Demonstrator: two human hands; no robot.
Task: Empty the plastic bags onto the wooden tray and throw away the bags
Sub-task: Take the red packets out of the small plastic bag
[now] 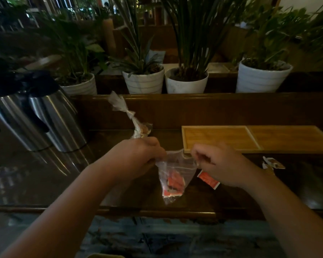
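Both hands hold one clear bag (pixel 172 175) in the middle, above the dark table (pixel 119 183). The left hand (pixel 136 157) pinches the bag's top edge at 9 o'clock, fingers curled tight. The right hand (pixel 220 164) pinches the other edge at 3 o'clock, fingers curled too. Red packets (pixel 173 185) sit low in the bag, blurry through the plastic. Another red packet (pixel 209 180) lies on the table, half hidden under the right hand. A second bag (pixel 136 125), twisted shut, stands at 11 o'clock; its inside is hard to make out. The tray (pixel 250 138) lies at 2 o'clock, cut off at the right edge. Two metal jugs (pixel 45 120) stand at 9 o'clock. Small scraps (pixel 272 162) lie at 3 o'clock, too small to tell.
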